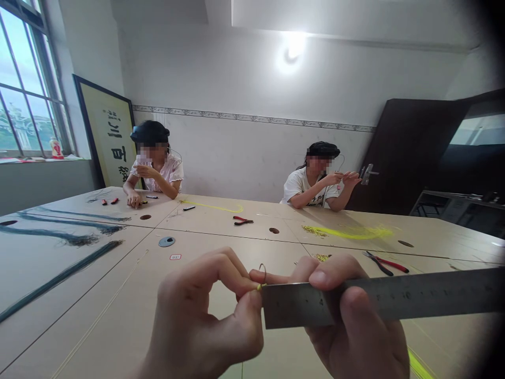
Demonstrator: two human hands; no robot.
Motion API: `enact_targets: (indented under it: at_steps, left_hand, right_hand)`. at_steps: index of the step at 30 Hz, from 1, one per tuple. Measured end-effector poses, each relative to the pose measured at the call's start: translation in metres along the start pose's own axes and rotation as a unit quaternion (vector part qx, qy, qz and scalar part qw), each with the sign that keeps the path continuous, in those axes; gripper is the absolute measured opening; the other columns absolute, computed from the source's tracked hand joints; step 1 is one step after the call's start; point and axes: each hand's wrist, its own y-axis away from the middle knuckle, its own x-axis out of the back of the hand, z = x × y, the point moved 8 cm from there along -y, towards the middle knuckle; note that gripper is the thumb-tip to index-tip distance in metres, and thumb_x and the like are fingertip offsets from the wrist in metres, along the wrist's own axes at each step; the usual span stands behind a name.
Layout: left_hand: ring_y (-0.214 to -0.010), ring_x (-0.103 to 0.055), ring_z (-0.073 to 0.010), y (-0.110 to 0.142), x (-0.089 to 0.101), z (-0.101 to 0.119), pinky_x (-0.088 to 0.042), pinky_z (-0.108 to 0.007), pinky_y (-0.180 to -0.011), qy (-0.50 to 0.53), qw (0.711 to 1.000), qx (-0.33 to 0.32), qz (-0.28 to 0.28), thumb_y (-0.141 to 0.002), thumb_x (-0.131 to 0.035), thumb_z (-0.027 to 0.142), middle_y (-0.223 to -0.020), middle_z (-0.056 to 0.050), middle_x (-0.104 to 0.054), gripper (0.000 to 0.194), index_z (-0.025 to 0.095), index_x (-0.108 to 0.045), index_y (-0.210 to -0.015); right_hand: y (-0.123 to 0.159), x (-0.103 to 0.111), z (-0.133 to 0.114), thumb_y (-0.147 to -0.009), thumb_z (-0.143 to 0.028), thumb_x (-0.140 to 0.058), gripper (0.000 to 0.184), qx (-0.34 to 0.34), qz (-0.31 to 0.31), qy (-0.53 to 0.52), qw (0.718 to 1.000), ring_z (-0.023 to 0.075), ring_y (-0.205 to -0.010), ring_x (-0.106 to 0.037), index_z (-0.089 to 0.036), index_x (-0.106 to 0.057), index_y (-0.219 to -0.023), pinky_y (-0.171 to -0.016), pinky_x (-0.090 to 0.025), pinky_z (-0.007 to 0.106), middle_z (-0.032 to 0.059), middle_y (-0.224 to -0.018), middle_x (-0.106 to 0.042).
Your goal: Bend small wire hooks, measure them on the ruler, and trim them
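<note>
While the right hand (pixel 363 331) clamps a metal ruler (pixel 290 305), the left hand (pixel 201 308) pinches a small curved hook (pixel 265 274) at the ruler's end, red-handled pliers (pixel 379 259) lying beyond the ruler.

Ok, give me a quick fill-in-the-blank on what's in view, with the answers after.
1. The right hand holds a metal ____.
2. The left hand pinches the base of a curved wire between forefinger and ____.
3. The strands beyond the right hand are bright ____.
4. Across the table sit ____ other people.

Missing words: ruler; thumb; yellow; two.
</note>
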Motion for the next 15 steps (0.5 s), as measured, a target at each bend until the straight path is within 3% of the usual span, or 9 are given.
enact_targets:
  at_steps: [5,9,15]
  left_hand:
    - [-0.055,-0.058,-0.0090,-0.0010,-0.0013,-0.0011,-0.045,-0.018,-0.050,0.013,1.000,0.006,-0.001,-0.070,-0.053,0.008,-0.060,0.006,-0.061,0.020,0.021,-0.053,-0.055]
    - [-0.057,-0.060,-0.0100,-0.0007,-0.0024,-0.0029,-0.047,-0.019,-0.054,0.018,1.000,0.015,0.002,-0.069,-0.054,0.007,-0.060,0.007,-0.062,0.020,0.021,-0.051,-0.055]
    - [-0.057,-0.060,-0.0093,-0.0003,-0.0028,-0.0044,-0.046,-0.018,-0.053,0.012,1.000,0.015,-0.001,-0.070,-0.054,0.008,-0.062,0.008,-0.062,0.020,0.022,-0.053,-0.056]
  right_hand:
    - [0.0007,-0.0012,-0.0010,-0.097,-0.037,-0.041,0.023,0.000,-0.007,-0.006,1.000,0.0207,-0.088,-0.067,-0.032,-0.064,-0.100,-0.078,-0.057,0.040,0.0028,-0.095,-0.071]
    - [0.0008,-0.0020,0.0001,-0.096,-0.039,-0.043,0.022,-0.012,-0.009,-0.017,1.000,0.0221,-0.090,-0.067,-0.033,-0.064,-0.099,-0.082,-0.055,0.042,0.0011,-0.085,-0.068]
    - [0.0001,0.0032,-0.0007,-0.094,-0.039,-0.047,0.021,0.007,0.024,0.008,1.000,0.0178,-0.075,-0.066,-0.031,-0.067,-0.095,-0.072,-0.057,0.035,0.0018,-0.085,-0.070]
